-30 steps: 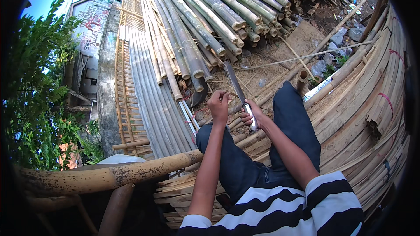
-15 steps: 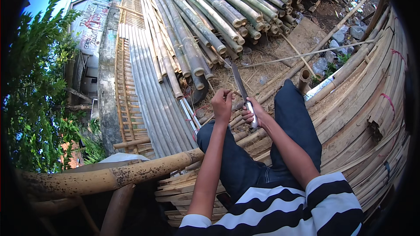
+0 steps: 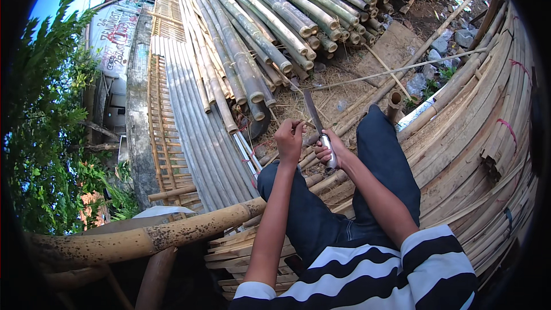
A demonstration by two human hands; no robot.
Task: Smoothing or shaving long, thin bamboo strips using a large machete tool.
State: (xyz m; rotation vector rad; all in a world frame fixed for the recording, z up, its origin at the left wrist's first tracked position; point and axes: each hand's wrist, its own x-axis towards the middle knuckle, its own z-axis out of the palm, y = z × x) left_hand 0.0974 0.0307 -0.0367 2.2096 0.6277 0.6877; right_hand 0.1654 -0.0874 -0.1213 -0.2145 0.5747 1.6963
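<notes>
In front of my knees, my right hand (image 3: 337, 148) grips the pale, shiny handle of a large knife (image 3: 313, 111). Its long dark blade points away from me, toward the bamboo pile. Just left of it, my left hand (image 3: 288, 139) is closed in a pinch, back toward me. A thin bamboo strip (image 3: 308, 124) shows between this hand and the blade, seemingly held in the fingertips; most of it is hidden. Whether the strip touches the blade I cannot tell.
Cut bamboo poles (image 3: 275, 11) lie piled ahead. Split bamboo slats (image 3: 459, 138) are stacked on the right and beneath me. A thick bamboo rail (image 3: 143, 238) crosses at lower left, near a corrugated sheet (image 3: 201, 155). An upright bamboo stub (image 3: 395, 101) stands beyond my right knee.
The knife blade has swung slightly, its tip moving right and nearer to me. Both hands stay nearly in place, still closed. The whole view has shifted a little.
</notes>
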